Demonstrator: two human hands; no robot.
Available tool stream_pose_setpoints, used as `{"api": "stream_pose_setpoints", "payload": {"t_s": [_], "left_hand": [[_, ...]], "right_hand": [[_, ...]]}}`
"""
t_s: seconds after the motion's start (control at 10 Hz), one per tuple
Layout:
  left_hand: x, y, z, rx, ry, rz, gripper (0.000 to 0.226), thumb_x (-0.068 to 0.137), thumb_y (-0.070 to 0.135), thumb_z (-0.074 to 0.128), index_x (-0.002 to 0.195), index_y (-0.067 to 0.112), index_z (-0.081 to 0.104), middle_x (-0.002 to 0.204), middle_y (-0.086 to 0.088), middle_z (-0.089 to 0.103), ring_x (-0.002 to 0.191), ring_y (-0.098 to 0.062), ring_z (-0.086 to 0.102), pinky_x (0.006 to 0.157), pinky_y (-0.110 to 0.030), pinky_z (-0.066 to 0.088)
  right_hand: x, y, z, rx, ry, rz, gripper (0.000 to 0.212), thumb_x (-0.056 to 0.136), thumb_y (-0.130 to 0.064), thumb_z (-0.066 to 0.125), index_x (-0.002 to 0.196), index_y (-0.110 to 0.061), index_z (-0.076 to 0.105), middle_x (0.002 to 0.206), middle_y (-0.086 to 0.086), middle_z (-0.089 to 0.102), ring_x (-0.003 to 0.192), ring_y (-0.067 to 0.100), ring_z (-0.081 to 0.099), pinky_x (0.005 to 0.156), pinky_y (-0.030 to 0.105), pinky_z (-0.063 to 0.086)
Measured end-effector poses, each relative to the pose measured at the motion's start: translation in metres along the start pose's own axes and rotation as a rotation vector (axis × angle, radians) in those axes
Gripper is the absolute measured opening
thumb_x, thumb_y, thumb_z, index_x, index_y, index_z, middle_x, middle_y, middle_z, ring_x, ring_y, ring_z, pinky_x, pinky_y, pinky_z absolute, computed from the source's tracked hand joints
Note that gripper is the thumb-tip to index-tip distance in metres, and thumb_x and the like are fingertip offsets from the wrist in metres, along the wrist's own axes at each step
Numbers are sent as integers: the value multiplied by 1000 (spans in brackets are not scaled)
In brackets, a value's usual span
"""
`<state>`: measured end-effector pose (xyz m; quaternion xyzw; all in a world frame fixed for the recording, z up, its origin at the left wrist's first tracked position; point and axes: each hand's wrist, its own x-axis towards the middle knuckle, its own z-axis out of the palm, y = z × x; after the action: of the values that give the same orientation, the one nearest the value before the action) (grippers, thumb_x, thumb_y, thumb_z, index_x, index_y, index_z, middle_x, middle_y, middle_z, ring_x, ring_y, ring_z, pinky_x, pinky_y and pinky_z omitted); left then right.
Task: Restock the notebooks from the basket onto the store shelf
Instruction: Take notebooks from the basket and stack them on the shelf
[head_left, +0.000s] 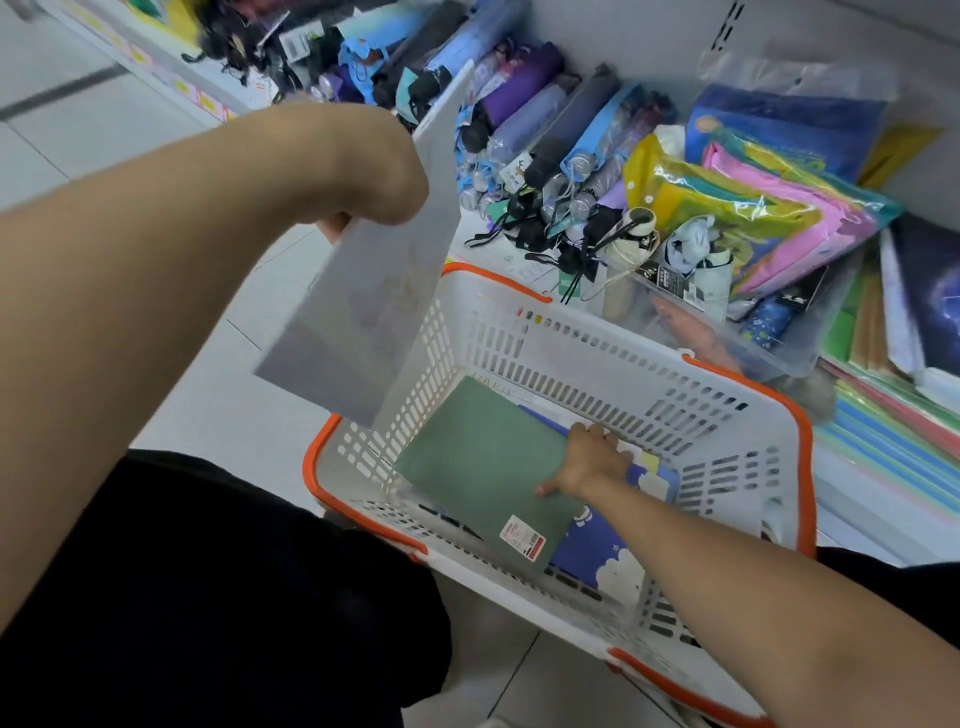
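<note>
Notebooks are lying in the basket, the right hand curling its fingers over the green notebook's edge while the left hand is pinching a pale notebook hanging below its fingers, likely to slip.

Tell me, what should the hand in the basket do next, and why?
Probably lift the green notebook out. The right hand already grips its edge inside the basket, and the left hand holds a pale notebook up in the air, so the green one looks next for the shelf.
</note>
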<state>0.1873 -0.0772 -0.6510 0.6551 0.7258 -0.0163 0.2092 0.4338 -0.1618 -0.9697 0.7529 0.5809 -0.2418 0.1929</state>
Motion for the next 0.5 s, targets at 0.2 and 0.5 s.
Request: {"api": "stream_pose_setpoints", "payload": {"t_s": [0.2, 0.5], "left_hand": [[-13, 16, 1, 4, 12, 33, 13, 94, 6, 40, 99, -2, 49, 72, -9, 50, 61, -27, 55, 41, -37, 44], [-21, 34, 1, -433, -206, -50, 18, 99, 4, 40, 103, -2, 56, 94, -17, 63, 76, -34, 67, 56, -41, 59]], "right_hand": [[-13, 7, -79, 311, -327, -219, 32, 92, -29, 69, 110, -3, 62, 112, 10, 63, 89, 27, 65, 59, 39, 61], [-160, 8, -271, -91, 544, -551, 14, 92, -12, 50, 95, -4, 62, 86, 21, 64, 80, 37, 59, 63, 39, 45]]}}
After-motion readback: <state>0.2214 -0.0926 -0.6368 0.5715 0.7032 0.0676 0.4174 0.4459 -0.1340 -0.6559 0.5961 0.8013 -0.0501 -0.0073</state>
